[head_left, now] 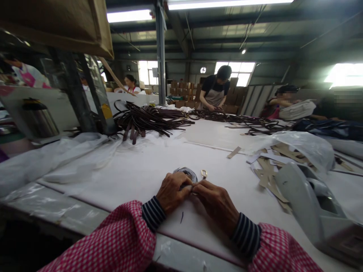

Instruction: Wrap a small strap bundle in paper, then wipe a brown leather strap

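Observation:
In the head view my left hand point(173, 192) and my right hand point(217, 199) meet over the white table, fingertips pinched together on something small that they mostly hide. Just beyond my right fingers a gold-coloured metal ring point(204, 173) sticks up, joined to a short dark tab that runs into that hand. Behind my left hand lies a round, greyish, shiny thing point(185, 170), partly covered; its kind is unclear. A short dark strip point(182, 217) lies on the table, close in front of my hands.
Dark leather straps point(150, 119) are heaped at the back left, more at the back right. On the right stand a grey tape dispenser-like device point(300, 200) and a pile of card strips point(269, 170) with clear plastic. A steel flask point(41, 119) is far left. Co-workers stand or sit beyond.

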A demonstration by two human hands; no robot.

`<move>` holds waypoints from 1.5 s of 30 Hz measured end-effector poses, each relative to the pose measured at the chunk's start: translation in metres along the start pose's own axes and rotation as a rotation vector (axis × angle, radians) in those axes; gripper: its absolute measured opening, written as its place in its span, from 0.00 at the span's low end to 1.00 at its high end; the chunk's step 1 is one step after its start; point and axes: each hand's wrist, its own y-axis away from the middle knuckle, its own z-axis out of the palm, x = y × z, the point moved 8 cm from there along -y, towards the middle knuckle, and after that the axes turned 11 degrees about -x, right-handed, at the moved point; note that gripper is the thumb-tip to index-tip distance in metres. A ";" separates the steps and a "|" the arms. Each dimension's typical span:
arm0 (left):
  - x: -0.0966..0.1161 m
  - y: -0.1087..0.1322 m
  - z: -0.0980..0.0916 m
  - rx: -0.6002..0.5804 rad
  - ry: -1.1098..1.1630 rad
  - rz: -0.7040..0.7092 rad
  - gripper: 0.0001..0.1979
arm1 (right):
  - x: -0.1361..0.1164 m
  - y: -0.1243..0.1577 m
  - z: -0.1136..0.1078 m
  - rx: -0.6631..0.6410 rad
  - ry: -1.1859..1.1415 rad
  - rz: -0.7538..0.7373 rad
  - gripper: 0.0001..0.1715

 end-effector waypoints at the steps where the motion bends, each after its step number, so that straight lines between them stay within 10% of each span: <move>1: -0.001 -0.001 -0.001 0.017 0.027 0.005 0.05 | 0.001 -0.002 0.000 -0.016 -0.015 0.014 0.14; 14: -0.006 0.000 -0.006 0.171 0.289 0.099 0.08 | 0.043 -0.039 0.001 -0.200 -0.628 0.394 0.06; 20: -0.001 0.005 -0.007 0.228 0.328 0.184 0.05 | 0.044 -0.053 0.021 -0.470 -0.893 0.339 0.09; 25: -0.006 0.009 -0.018 0.287 0.253 0.084 0.10 | 0.050 -0.055 0.027 -0.434 -0.965 0.339 0.07; 31: -0.005 0.009 -0.014 0.053 -0.267 -0.022 0.12 | 0.055 -0.054 0.033 -0.409 -0.912 0.333 0.08; 45: -0.011 0.002 0.000 -0.032 -0.137 0.113 0.06 | 0.001 -0.086 -0.008 -0.666 -0.048 0.137 0.11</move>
